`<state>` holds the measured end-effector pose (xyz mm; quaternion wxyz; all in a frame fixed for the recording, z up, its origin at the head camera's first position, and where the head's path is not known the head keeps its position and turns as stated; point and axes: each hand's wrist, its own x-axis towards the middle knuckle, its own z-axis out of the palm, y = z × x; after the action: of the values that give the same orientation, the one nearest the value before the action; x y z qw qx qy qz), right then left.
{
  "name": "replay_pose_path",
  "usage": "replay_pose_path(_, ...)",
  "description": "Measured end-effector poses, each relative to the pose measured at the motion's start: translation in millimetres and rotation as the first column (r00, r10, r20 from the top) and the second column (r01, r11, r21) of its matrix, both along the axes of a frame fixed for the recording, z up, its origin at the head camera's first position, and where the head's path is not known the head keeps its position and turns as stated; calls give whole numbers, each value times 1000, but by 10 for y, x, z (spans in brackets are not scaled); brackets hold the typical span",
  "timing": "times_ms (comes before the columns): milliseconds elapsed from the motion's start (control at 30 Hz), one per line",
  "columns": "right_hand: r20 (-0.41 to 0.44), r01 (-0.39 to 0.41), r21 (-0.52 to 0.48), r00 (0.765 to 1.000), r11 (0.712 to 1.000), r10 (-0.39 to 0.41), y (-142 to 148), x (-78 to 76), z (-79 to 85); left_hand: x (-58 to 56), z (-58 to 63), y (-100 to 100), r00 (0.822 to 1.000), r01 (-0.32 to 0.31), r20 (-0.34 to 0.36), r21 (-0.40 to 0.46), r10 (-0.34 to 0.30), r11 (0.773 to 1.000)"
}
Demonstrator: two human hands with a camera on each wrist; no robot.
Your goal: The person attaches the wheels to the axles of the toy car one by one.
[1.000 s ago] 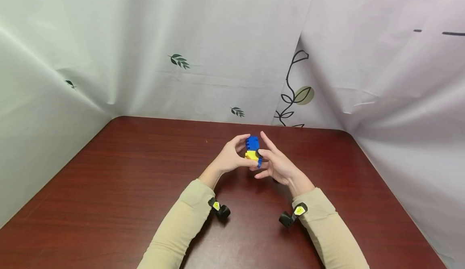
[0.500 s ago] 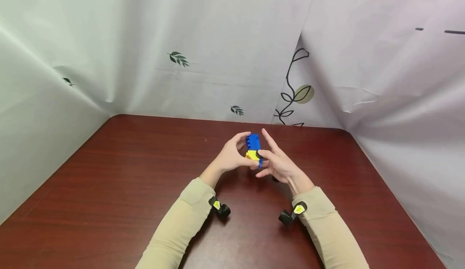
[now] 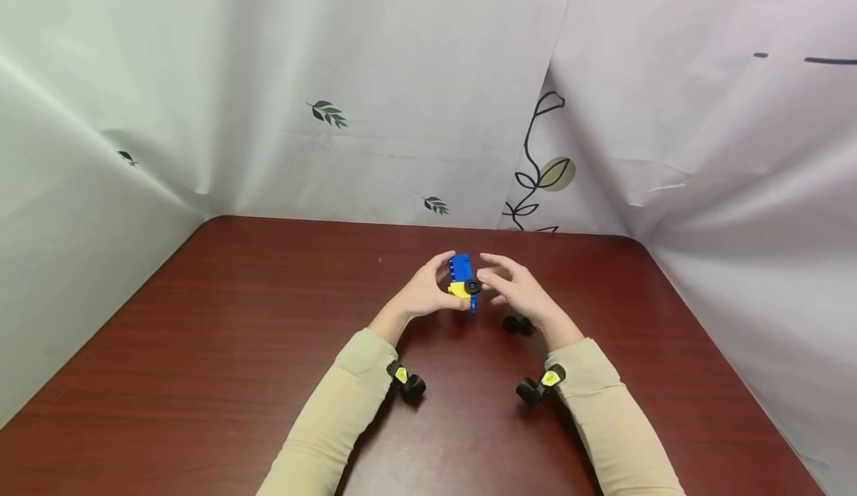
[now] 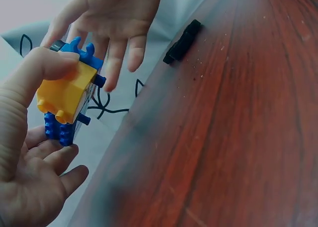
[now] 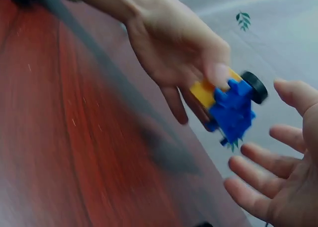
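Observation:
My left hand point(image 3: 422, 291) holds a blue and yellow toy vehicle of building blocks point(image 3: 460, 267) above the table, thumb on its yellow part point(image 4: 62, 90). One black wheel point(image 3: 472, 287) sits on the toy's side facing my right hand. In the left wrist view, bare blue pegs point(image 4: 100, 81) stick out of another side. My right hand point(image 3: 525, 295) is just right of the toy, fingers loosely bent and spread. The right wrist view shows a gap between those fingers point(image 5: 263, 162) and the toy, with nothing held.
Loose black wheels point(image 3: 518, 325) lie on the reddish-brown table point(image 3: 268, 317) beneath my right wrist. A pale curtain point(image 3: 402, 72) with printed leaves rises behind the table's far edge and along its sides. A small camera is strapped to each sleeve.
My right hand has drawn back from the toy to the right, leaving the mounted wheel in full view. The loose wheels on the table, mostly covered before, now show. My left hand keeps its hold.

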<state>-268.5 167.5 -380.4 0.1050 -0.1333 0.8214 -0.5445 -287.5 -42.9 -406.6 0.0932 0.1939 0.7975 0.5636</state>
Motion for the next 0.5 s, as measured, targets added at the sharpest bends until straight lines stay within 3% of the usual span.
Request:
replay_pose_path(300, -185, 20, 204, 982, 979, 19, 257, -52, -2, -1, -30, -28, 1000, 18, 10, -50, -17, 999)
replay_pose_path(500, -192, 36, 233, 981, 972, 10, 428, -1, -86, 18, -57, -45, 1000, 21, 18, -83, -19, 996)
